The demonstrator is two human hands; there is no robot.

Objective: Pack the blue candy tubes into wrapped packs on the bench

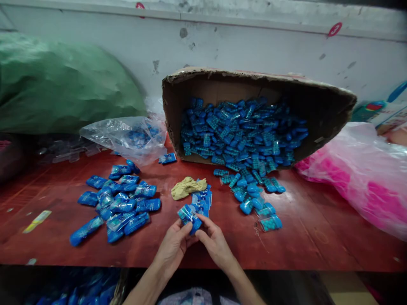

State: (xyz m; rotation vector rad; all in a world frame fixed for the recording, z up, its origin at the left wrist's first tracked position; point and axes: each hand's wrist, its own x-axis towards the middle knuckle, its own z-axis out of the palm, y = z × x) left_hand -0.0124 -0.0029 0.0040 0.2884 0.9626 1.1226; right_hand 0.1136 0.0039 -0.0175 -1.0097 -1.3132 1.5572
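A red table (318,237) fills the lower frame, set against a pale wall (254,46) on which two red marks are seen, too blurred to be read. At upper left a green sack (57,80) is cut off by the frame edge. At centre a tipped box (254,114) is seen, blue packets (241,135) spilling from it onto the table. At right a pink bag (359,178) is partly cropped, and behind it a printed carton (384,112) whose lettering cannot be made out. A clear bag (127,135) lies left of the box, and a pile (117,203) of packets below it. A yellow rag (186,187) lies at centre. At lower centre a small bundle (190,214) of packets, perhaps printed in white, is clamped between the fingers of the left hand (173,248) and right hand (214,241), just above the table's near edge.
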